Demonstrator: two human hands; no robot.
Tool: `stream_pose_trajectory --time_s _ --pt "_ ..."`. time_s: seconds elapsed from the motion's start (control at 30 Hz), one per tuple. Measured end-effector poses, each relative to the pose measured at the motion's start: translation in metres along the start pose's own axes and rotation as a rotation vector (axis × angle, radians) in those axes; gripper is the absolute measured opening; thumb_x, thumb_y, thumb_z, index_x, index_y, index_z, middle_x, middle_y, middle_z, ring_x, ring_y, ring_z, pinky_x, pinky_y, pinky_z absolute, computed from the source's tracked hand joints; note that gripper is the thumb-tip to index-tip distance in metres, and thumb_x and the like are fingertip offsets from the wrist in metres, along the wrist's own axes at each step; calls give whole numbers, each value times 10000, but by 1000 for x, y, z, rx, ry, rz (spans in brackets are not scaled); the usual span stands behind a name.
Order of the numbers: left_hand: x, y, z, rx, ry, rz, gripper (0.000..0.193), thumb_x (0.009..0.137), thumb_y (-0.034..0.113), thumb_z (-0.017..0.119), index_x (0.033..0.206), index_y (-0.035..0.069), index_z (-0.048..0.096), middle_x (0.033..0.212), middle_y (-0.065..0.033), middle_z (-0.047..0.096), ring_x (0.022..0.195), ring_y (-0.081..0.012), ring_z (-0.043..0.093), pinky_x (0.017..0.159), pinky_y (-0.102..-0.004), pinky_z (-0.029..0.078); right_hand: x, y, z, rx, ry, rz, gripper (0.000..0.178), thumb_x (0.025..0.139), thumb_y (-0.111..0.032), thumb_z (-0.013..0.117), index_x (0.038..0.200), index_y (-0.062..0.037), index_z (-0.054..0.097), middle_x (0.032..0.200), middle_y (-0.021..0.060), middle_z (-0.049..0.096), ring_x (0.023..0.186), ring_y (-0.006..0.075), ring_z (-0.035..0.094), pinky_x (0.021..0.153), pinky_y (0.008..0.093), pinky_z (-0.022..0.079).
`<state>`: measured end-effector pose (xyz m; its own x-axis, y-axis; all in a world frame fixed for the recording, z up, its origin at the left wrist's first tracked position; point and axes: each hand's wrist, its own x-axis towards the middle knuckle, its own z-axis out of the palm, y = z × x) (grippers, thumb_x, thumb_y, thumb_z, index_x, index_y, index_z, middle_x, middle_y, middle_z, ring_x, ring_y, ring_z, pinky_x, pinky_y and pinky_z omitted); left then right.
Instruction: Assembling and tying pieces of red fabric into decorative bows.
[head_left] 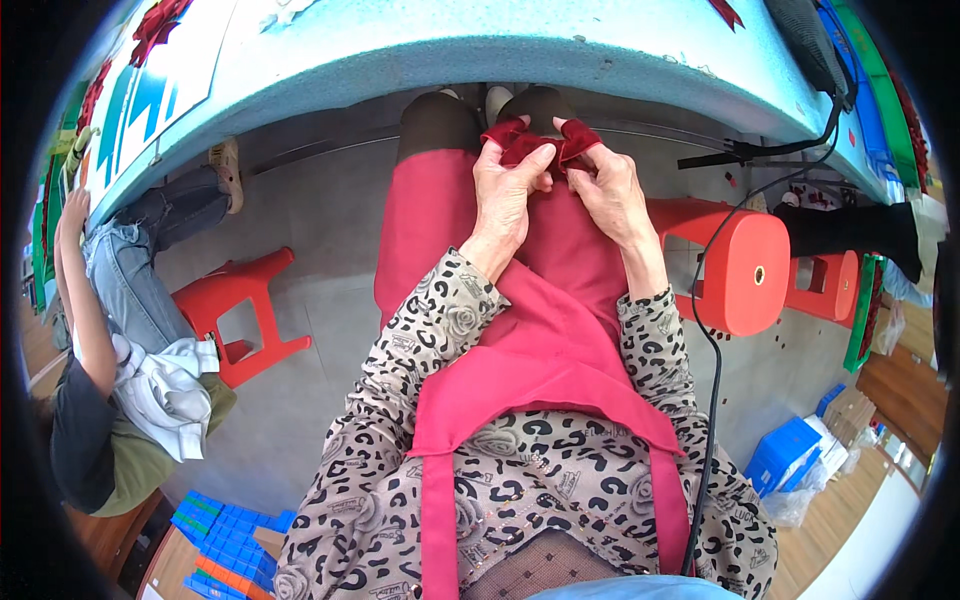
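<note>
Above my lap, a dark red velvet ribbon (522, 148) is held between both hands, bunched into folds like a bow. My left hand (507, 192) pinches its left part, the thumb laid across the front near the middle. Around the right part, the fingers of my right hand (612, 192) are closed. The far fingertips are partly covered by the cloth. Beneath the hands lies a red apron (430, 230) over my legs, just in front of the table edge.
A light blue table (450, 60) curves across the front, with red ribbon pieces (155, 30) at its far left. Red stools (745, 270) stand to the right and another stool (245, 310) to the left. A black cable (712, 380) hangs at my right. A co-worker (110, 400) sits at left.
</note>
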<state>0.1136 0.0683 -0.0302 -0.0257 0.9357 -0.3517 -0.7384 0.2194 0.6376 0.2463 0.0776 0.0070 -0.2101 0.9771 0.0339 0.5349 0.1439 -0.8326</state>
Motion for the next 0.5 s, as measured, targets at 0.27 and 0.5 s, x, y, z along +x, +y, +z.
stream_pose_trajectory --time_s 0.27,0.5 --pt "1 -4 -2 -5 40 111 462 760 -24 702 1169 17 489 802 -24 615 584 -73 543 515 -206 437 1 8 5 -153 25 -147 365 780 22 571 1134 -61 605 677 132 597 569 173 566 575 294 456" --pt "6 -3 -10 -75 79 78 433 766 -41 689 1148 25 496 812 -32 620 585 -85 541 525 -211 439 3 6 10 -297 33 -223 59 798 -12 586 840 20 562 686 153 608 632 286 619 570 349 470"
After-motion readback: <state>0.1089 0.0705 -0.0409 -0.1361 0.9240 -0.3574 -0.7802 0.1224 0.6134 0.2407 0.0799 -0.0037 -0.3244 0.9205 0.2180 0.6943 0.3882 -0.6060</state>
